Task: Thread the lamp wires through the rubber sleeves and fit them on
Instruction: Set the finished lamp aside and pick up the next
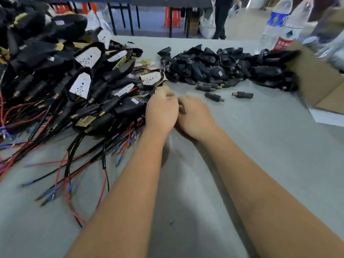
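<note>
Head view: two bare hands meet at table centre, backs up, fingers curled inward. Left hand and right hand touch each other; a small dark piece shows between them, pinched at the right hand's fingers. Blurred, so cannot tell if it is a sleeve or a lamp part, nor whether the left hand grasps anything.

Counts: two loose rubber sleeves lie apart on the table just beyond the hands, two or three more at the near edge of the far pile. One big heap of lamps on the left, too many to count. One pile of black housings far right of centre, also uncountable. Two clear water bottles far right. One open cardboard box at the right edge.

Surface: pale grey-green table, matte. Room: workshop floor behind, dark table legs, red stools, one standing person's legs.

Task things: lamps are black, pointed shells with white LED boards showing; red and black wires with blue-tipped ends trail toward the near left. Sleeves are short black cylinders with a brass-coloured tip.
</note>
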A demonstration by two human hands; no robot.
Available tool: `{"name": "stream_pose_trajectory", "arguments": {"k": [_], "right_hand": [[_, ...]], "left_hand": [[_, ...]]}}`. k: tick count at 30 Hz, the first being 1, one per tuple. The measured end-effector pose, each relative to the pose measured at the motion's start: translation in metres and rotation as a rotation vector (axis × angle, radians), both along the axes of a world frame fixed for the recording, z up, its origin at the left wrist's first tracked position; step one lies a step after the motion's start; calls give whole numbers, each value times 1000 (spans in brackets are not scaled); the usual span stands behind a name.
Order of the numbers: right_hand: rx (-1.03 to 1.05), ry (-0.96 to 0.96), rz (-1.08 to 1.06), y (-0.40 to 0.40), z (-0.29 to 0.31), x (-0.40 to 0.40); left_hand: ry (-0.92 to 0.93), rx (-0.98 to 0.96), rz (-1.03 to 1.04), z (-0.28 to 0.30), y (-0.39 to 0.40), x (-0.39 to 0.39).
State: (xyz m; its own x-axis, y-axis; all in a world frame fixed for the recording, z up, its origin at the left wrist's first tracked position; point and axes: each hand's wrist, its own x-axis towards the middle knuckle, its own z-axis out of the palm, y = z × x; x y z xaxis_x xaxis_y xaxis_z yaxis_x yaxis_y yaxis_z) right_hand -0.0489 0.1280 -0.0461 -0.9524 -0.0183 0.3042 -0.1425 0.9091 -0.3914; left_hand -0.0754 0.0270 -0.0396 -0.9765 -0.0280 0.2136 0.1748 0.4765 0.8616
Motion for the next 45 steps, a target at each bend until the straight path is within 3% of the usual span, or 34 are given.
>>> {"name": "stream_pose_trajectory", "arguments": {"k": [5,9,14,17,21,24,27,29,35,40,45], "right_hand": [[49,-80,110,-18,0,-24],[82,-170,208,-35,3,-39],[148,-100,183,-31,6,-34],[156,-75,234,-19,13,-19],[-39,-93,119,13,15,5],[-193,3,6,30,9,21],[-327,44,-18,31,6,26],[-394,52,-60,31,4,24],[-696,153,-214,39,6,26],[-1012,137,-129,38,14,31],[-1309,-34,41,42,16,28]], "left_hand": [[151,66,-17,11,-39,-24],[104,107,-166,3,-57,-28],[49,262,-109,7,-63,-33],[38,168,-103,7,-68,-32],[40,53,-51,8,-64,-32],[22,-17,20,12,-52,-27],[117,-100,112,15,-29,-12],[165,-108,75,15,-11,1],[64,-278,-4,-1,19,23],[54,-369,4,-2,6,17],[39,-425,49,-1,9,15]]}}
